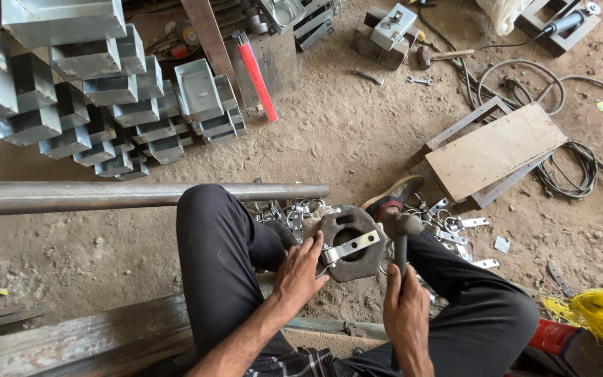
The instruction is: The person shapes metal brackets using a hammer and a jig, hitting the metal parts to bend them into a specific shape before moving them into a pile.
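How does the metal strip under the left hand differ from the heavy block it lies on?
The metal strip is thin, flat, bright silver and has holes along it; the block is thick, dark, rounded and rusty-looking. The strip lies slanted across the block's middle recess, pinned at one end by the left hand, while the block sits between the person's legs. The right hand holds a hammer beside both. Both look like metal.

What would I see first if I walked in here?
In the middle, a left hand steadies a shiny metal strip on a heavy round iron block, while the right hand grips a hammer. At top left sits a stack of grey metal boxes.
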